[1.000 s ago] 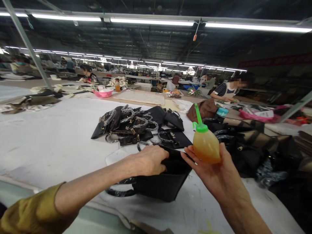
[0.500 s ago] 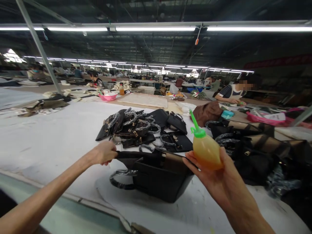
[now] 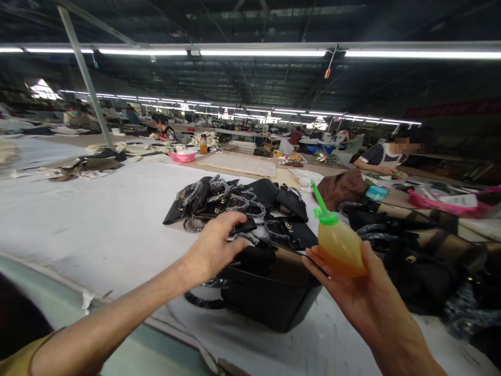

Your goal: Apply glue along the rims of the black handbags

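My right hand grips a squeeze bottle of amber liquid with a green nozzle pointing up. Its fingertips lie at the right rim of a black handbag, which stands on the white-covered table with its top open. A plastic-wrapped handle sticks out from the bag's left side. Over the bag's left rim hovers my left hand, thumb and fingers apart, nothing visible between them. Whether it touches the bag is hard to tell. Just behind is a pile of black handbag pieces with wrapped handles and gold-coloured hardware.
More black and brown bags crowd the right side, near a brown cloth bundle and a pink basket. Dark fabric pieces lie far left. A co-worker sits across the table at right. The table's edge runs along the front.
My left hand has let go of the dark flap at the bag's left side and moved right, its fingers opening over the bag. The right hand still holds the bottle.
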Demonstrator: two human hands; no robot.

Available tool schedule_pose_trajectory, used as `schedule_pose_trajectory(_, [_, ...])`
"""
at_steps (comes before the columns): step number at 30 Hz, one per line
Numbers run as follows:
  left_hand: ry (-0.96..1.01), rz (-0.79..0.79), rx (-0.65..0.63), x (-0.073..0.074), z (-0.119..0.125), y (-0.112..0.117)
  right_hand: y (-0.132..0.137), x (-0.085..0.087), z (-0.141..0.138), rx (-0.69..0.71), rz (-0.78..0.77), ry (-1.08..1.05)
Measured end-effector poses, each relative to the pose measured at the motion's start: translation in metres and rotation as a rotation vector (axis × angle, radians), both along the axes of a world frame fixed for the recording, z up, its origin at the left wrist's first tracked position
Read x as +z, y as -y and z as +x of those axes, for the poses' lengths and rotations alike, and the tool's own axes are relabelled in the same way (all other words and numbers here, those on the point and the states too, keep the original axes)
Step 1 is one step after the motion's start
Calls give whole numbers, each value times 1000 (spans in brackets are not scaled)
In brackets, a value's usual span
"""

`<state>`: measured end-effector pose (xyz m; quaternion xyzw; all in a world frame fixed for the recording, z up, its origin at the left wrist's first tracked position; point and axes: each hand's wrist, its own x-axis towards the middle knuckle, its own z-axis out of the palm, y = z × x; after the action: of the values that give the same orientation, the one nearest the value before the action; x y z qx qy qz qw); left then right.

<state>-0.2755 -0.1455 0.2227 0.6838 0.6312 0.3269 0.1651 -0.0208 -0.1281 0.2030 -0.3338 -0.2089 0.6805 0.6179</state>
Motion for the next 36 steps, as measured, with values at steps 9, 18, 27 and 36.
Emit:
schedule_pose_trajectory(9, [-378,-480,-154,-20,45,-39,2,0,2,49,0,24])
schedule_pose_trajectory(18, [-303,-482,-265,-46,22,-72,-2,-2,9,134,-41,-100])
schedule_pose_trajectory(27, [-420,-272,-171,-17,28,-54,-5,-13,10,182,53,-92])
schedule_pose_trajectory(36, [669,-494,-437,-14,81,-14,-4,-16,2,209,164,-27])
